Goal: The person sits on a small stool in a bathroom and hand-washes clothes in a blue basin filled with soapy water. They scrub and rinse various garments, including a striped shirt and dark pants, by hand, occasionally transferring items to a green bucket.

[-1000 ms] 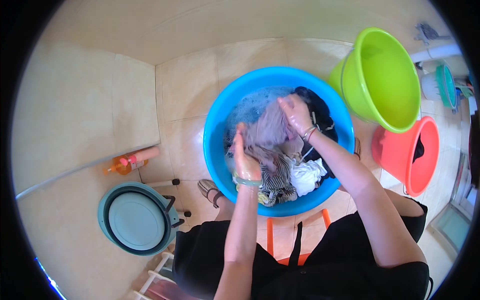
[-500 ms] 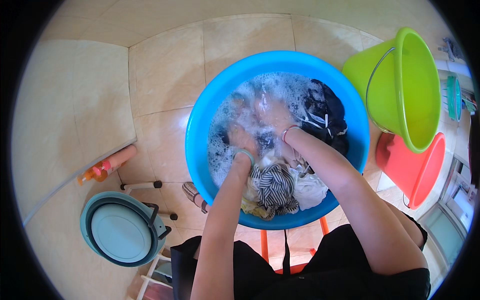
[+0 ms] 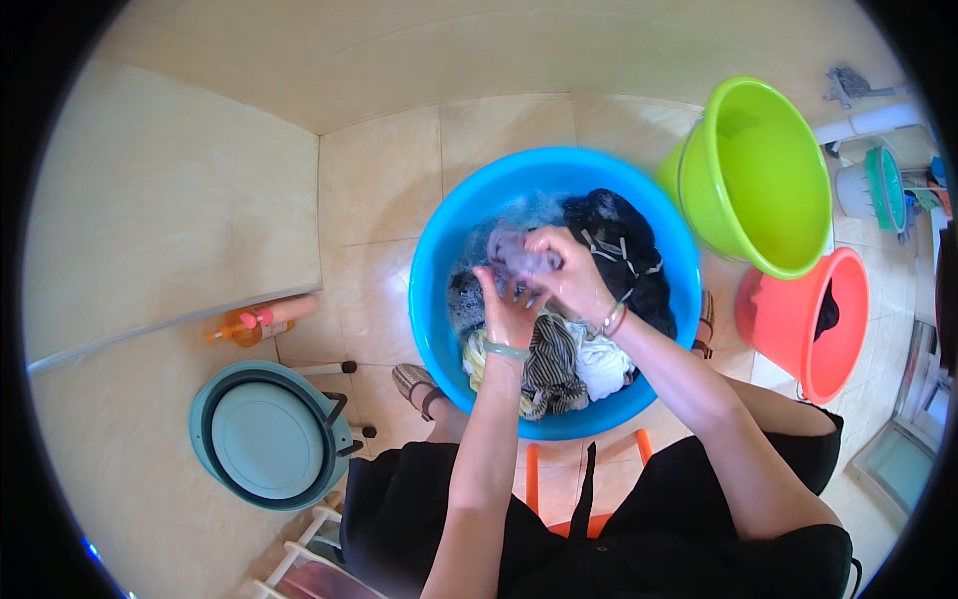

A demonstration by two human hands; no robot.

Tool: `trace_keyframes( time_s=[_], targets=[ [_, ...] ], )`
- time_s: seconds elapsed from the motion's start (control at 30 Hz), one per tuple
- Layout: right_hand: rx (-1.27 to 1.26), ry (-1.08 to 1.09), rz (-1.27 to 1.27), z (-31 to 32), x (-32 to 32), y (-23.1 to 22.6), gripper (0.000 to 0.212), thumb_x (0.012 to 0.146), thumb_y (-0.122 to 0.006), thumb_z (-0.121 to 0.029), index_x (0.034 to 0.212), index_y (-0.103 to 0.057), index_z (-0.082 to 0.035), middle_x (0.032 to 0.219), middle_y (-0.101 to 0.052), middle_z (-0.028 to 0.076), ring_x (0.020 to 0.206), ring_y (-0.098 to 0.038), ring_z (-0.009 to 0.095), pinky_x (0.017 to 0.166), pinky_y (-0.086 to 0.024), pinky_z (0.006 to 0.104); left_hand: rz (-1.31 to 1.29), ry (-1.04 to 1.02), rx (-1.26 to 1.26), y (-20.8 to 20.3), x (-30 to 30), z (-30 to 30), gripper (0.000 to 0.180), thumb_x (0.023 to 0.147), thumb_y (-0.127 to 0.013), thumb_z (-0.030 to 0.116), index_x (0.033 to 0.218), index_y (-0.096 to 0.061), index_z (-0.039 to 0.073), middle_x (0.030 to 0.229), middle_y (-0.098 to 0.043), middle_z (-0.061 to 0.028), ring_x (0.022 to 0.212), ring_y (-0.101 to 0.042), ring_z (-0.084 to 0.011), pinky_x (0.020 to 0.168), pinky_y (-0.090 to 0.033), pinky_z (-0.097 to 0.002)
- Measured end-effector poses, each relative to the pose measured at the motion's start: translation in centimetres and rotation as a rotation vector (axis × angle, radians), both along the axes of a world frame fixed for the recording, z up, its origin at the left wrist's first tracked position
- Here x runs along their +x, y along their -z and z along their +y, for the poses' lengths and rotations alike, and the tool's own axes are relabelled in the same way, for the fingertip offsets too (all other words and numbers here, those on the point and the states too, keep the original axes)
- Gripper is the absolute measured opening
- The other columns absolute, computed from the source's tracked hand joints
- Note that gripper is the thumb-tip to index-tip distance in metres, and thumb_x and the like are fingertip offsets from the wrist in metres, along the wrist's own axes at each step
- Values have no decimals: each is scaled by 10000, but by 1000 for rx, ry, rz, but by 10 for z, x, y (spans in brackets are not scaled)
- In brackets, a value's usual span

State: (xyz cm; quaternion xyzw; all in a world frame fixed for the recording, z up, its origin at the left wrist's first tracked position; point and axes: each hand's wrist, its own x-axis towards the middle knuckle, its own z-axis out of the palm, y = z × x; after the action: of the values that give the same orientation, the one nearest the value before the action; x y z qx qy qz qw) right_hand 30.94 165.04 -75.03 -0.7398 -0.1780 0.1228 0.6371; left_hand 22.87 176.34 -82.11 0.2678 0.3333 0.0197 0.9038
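Note:
A wide blue basin on the floor holds foamy water and laundry. Above the water, my right hand grips a wet, greyish-purple cloth. Just below it, my left hand has its thumb and fingers spread, palm toward the cloth; whether it touches the cloth is unclear. A black garment with white cords lies at the basin's right side. Toward me are a black-and-white striped cloth, a white cloth and a pale yellow one.
Right of the basin stand a lime-green bucket and a coral-red bucket with something dark in it. On the left are a grey-green folding basin and bottles beside a wall. An orange stool shows beneath me.
Both hands have come up out of the water, and the right one now lifts the greyish-purple cloth. My left hand has opened out. The whole view has shifted, and something dark shows in the red bucket.

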Motion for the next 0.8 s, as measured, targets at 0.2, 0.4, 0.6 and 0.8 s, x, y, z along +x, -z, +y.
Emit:
trace_keyframes(
  time_s=[0.2,0.4,0.6,0.8],
  targets=[
    [218,-337,-38,-39,-68,-109,257,708,-686,93,790,-485,-44,867,-557,74,854,-560,212,931,-435,340,-91,256,-190,-95,1,-6,473,962,-536,405,1273,-542,49,1199,-629,-121,1057,-624,-243,889,-517,-379],
    [723,71,556,-51,-50,-99,331,745,-599,-65,1059,-495,-77,986,-570,76,1001,-580,209,923,-470,364,121,218,-199,-66,-62,1,381,1004,-400,288,1286,-521,61,1285,-586,-122,1165,-576,-287,980,-465,-503],
    [549,181,842,-89,-56,-35,497,984,-537,-329,1424,-412,-134,1337,-517,70,1197,-525,195,1048,-401,354,-84,265,-462,-144,-54,-42,407,1015,-364,293,1338,-490,80,1319,-568,-115,1204,-553,-290,1015,-440,-491],
    [895,-57,987,-85,-76,-52,517,984,-509,-382,1403,-422,-90,1323,-544,126,1189,-553,237,1046,-422,394,-156,385,-482,-146,-52,-47,458,977,-481,452,1309,-536,141,1306,-582,-67,1170,-574,-252,997,-458,-434]
  ],
)
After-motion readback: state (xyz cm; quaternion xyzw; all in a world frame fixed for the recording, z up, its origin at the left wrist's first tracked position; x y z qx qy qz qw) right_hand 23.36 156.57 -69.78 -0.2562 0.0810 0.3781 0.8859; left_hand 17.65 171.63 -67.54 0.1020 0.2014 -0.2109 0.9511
